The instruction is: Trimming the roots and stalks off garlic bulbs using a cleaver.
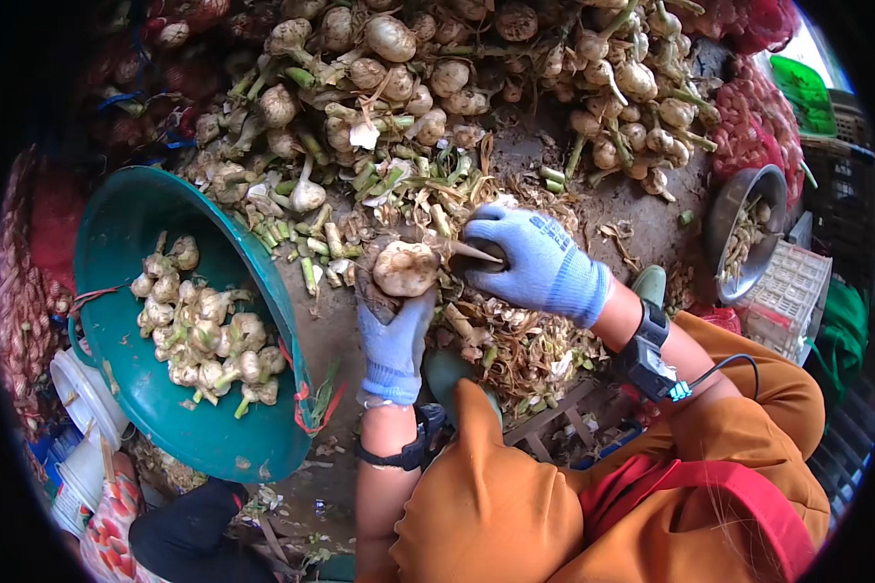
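My left hand point(394, 342), in a blue knitted glove with a dark palm, holds a soil-stained garlic bulb point(406, 270) upward in its fingers. Just right of the bulb is my right hand point(536, 255), gloved alike. Its thumb and fingers curl around a narrow tapering piece point(474, 251) that extends toward the bulb. Whether this piece is the bulb's stalk or a blade, I cannot tell. Cut stalks and dry skins point(437, 193) litter the ground beyond both hands. To the left, a tilted green plastic basin point(127, 364) holds many trimmed garlic bulbs point(208, 328).
A large heap of untrimmed garlic point(408, 80) lies ahead. At the right are a steel bowl point(765, 255) with garlic pieces, a white plastic crate point(784, 291) and a red mesh sack point(751, 124). White buckets point(91, 393) and another person's dark-clothed leg point(189, 525) are at lower left.
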A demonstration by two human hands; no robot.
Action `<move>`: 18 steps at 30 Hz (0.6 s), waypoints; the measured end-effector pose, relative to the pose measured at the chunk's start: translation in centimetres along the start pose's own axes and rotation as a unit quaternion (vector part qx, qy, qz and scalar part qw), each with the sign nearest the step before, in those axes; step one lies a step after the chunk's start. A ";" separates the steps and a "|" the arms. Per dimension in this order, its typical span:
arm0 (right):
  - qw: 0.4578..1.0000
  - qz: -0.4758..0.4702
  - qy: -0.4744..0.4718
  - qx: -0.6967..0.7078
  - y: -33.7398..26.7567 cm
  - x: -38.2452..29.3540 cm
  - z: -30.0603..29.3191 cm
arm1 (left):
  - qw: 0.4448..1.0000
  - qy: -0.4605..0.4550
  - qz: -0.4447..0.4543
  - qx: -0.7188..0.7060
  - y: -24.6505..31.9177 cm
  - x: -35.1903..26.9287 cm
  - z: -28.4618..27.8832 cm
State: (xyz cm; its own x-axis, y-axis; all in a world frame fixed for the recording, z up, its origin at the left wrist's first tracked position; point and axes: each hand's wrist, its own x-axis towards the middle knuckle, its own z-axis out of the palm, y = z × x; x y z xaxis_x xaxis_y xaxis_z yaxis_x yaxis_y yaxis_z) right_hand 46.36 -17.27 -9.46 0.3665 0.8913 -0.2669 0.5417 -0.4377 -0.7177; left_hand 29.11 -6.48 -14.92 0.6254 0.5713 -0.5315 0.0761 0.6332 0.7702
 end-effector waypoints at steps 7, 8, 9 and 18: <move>0.978 -0.132 -0.029 -0.159 -2.3 0.1 -0.2 | 0.995 -0.007 0.085 0.045 -1.8 -0.7 -1.3; 0.979 -0.136 -0.028 -0.150 -2.3 0.2 -0.2 | 0.983 -0.011 0.141 0.119 -1.4 -1.3 -1.2; 0.978 -0.139 -0.018 -0.151 -2.3 0.4 -0.3 | 0.978 -0.018 0.152 0.145 -0.9 -1.9 -1.1; 0.985 0.129 0.116 -0.010 4.9 2.6 1.3 | 0.967 -0.081 -0.088 -0.224 2.5 -3.6 2.0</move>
State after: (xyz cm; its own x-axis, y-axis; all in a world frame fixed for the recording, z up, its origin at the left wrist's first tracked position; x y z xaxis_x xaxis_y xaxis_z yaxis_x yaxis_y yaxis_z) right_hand 48.96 -16.91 -14.53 0.6551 0.7005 -0.2829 0.4222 -0.6500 -0.6319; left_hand 28.61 -8.05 -10.35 0.7502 0.3681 -0.5494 -0.1291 0.8963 0.4242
